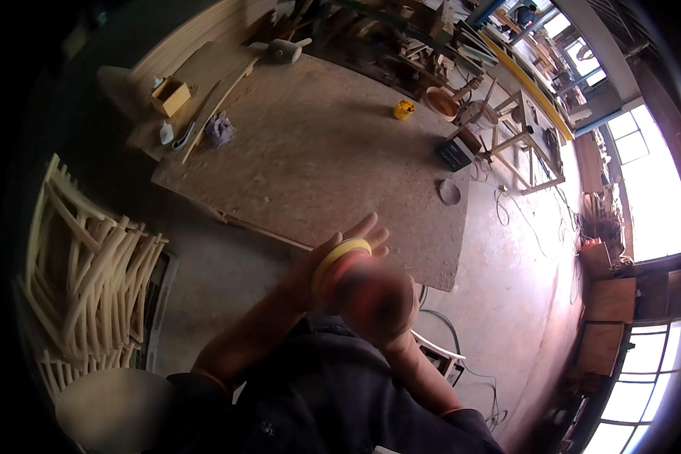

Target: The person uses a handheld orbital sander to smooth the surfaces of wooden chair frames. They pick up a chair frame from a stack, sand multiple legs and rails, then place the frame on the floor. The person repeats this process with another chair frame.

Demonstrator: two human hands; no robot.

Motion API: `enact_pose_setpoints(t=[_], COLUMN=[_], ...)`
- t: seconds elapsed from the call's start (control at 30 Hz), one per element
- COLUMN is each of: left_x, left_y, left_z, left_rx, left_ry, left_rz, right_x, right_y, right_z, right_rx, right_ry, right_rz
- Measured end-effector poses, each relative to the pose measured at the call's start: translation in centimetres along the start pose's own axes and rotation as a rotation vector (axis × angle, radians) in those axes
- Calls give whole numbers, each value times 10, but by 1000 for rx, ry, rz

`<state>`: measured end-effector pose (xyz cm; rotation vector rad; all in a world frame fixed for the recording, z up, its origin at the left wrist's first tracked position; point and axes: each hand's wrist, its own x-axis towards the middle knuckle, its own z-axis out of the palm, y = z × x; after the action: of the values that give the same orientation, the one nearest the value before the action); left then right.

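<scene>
My right hand (402,330) is wrapped round the blurred red and dark body of a round orbital sander (349,274), held up in front of me. The yellow rim of its round pad faces my left hand (309,266). That hand lies with its palm against the pad, fingers stretched out and apart beyond the rim. The sander hides part of both hands. Just beyond them is a large, dusty wooden worktable (303,151), and the sander is held over its near edge.
On the table are a crumpled purple-grey cloth (220,130), a yellow tub (403,110), a dark box (458,150) and a round dark disc (449,192). Curved wooden frames (102,280) are stacked at left. A hose (448,324) trails across the floor at right.
</scene>
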<state>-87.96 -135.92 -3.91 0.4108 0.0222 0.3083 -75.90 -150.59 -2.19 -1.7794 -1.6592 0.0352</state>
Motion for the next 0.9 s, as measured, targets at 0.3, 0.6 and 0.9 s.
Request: enact_pose_setpoints(t=[0.3,0.6,0.9], left_x=[-21,1,51], left_y=[13,25,-33], left_z=[-6,9,-46], left_rx=[112,507,409], left_ry=[79,136,131], left_rz=[90,211,116], right_x=[15,34,67], right_y=[2,20,35], right_z=[24,-6,-29], right_rx=[160,422,459], right_ry=[-131,-45,360], right_rz=[55,37,-158])
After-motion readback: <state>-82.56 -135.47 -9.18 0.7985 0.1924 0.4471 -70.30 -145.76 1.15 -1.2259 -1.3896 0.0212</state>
